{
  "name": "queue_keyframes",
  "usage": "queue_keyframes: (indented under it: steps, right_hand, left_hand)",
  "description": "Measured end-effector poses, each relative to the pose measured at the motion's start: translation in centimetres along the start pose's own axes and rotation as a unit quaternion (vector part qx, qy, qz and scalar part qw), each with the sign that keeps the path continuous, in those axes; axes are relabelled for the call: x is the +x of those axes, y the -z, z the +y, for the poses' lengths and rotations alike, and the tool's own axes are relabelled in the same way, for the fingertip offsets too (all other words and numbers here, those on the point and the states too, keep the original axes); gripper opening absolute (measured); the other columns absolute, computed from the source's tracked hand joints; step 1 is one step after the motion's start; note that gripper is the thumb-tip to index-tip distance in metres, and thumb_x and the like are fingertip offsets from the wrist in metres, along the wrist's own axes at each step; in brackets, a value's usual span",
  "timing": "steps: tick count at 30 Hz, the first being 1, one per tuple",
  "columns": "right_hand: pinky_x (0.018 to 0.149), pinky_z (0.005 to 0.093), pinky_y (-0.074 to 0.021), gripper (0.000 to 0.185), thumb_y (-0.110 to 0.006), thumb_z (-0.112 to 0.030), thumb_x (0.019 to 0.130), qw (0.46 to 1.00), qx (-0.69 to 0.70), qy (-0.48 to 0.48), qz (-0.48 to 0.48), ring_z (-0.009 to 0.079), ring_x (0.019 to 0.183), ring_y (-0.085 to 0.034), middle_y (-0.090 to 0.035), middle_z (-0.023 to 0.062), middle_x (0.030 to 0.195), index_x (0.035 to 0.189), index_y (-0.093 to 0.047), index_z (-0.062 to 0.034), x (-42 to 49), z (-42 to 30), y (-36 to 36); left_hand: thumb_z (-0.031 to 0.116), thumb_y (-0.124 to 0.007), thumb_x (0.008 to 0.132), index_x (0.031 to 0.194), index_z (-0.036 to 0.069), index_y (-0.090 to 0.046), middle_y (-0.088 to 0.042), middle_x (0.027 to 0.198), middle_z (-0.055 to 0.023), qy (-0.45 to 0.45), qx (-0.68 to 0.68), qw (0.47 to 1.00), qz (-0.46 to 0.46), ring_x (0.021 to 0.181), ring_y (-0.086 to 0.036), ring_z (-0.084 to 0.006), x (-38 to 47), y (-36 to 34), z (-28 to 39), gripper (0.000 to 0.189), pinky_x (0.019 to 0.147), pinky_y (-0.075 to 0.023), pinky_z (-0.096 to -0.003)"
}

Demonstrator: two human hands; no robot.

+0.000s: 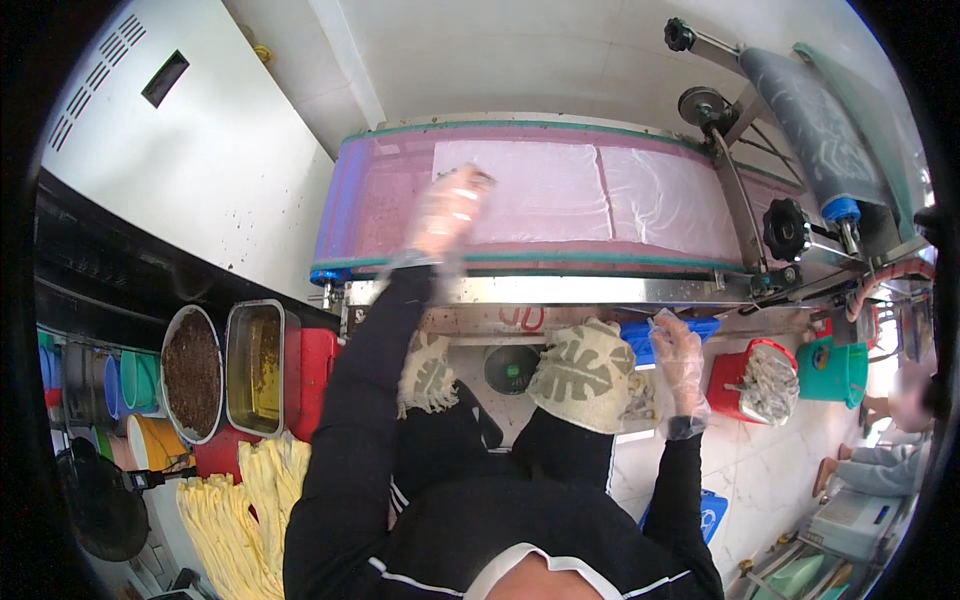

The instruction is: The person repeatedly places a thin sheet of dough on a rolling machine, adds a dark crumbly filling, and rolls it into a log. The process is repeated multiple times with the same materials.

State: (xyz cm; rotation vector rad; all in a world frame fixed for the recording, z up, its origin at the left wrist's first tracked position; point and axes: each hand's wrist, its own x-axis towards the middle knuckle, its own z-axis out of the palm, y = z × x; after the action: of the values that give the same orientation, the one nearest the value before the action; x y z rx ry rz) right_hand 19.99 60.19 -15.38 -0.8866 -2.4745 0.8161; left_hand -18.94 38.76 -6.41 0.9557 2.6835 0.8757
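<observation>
My left hand (454, 206), in a clear plastic glove and blurred, is over the left end of a thin white sheet (525, 191) on a pink conveyor belt (390, 202). Small dark bits show at its fingertips; whether it grips them I cannot tell. A second white sheet (667, 195) lies to the right, a narrow gap between them. My right hand (679, 356), also gloved in clear plastic, hangs in front of the belt's near edge, beside a blue plastic thing (637, 341). Its fingers are bent, and nothing clear shows in them.
At left stand a bowl of brown crumbly filling (193, 375), a metal pan of yellow oil (255, 367) and pale yellow dough strips (274, 480). A roller with black knobs (786, 229) spans the belt's right end. Red (716, 382) and green buckets (825, 367) stand right; a person's legs (874, 469) show beyond.
</observation>
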Motion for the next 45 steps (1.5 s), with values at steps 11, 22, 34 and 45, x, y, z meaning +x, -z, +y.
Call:
queue_keyframes:
  steps: [11, 22, 34, 45]
  right_hand:
    - [0.09, 0.0389, -0.0531, 0.026, -0.068, -0.006, 0.092, 0.975, 0.063, 0.209, 0.042, 0.0319, 0.104, -0.066, -0.068, 0.015, 0.114, 0.117, -0.069, -0.0082, 10.6, -12.3, -1.4]
    - [0.101, 0.0475, -0.0502, 0.059, -0.078, -0.023, 0.085, 0.969, -0.125, 0.204, 0.056, 0.041, 0.12, -0.061, -0.061, 0.0247, 0.133, 0.137, -0.057, -0.0058, 29.2, -14.4, -13.6]
    - [0.085, 0.048, -0.056, 0.04, -0.062, -0.039, 0.095, 0.959, -0.21, 0.174, -0.073, 0.0418, 0.095, -0.07, -0.073, 0.0229, 0.095, 0.092, -0.071, -0.0003, 29.9, -15.4, -15.7]
    - [0.08, 0.0468, -0.0567, 0.027, -0.065, -0.031, 0.093, 0.979, -0.1, 0.172, -0.046, 0.0404, 0.091, -0.07, -0.073, 0.0216, 0.099, 0.093, -0.073, -0.0051, 27.0, -17.6, -17.3]
  left_hand:
    - [0.016, -0.061, 0.094, 0.099, 0.01, -0.072, -0.074, 0.096, -0.0118, -0.256, 0.024, 0.94, 0.223, 0.093, -0.069, -0.0313, 6.8, -5.2, -1.2, 0.014, 0.089, -0.0536, -0.043]
    - [0.024, -0.062, 0.094, 0.093, 0.007, -0.069, -0.071, 0.095, -0.0172, -0.161, 0.071, 0.98, 0.088, 0.097, -0.069, -0.0342, 11.0, 0.1, -9.5, 0.018, 0.091, -0.0525, -0.0458]
    - [0.04, -0.07, 0.089, 0.095, 0.003, -0.075, -0.074, 0.094, -0.0195, -0.109, 0.135, 0.978, 0.119, 0.093, -0.07, -0.0391, 10.0, 0.9, -10.1, 0.037, 0.083, -0.0542, -0.0479]
    - [0.031, -0.061, 0.09, 0.099, 0.002, -0.073, -0.074, 0.092, -0.0145, -0.191, 0.101, 0.972, 0.096, 0.089, -0.071, -0.033, 8.1, 1.8, -8.3, 0.033, 0.083, -0.0537, -0.0446]
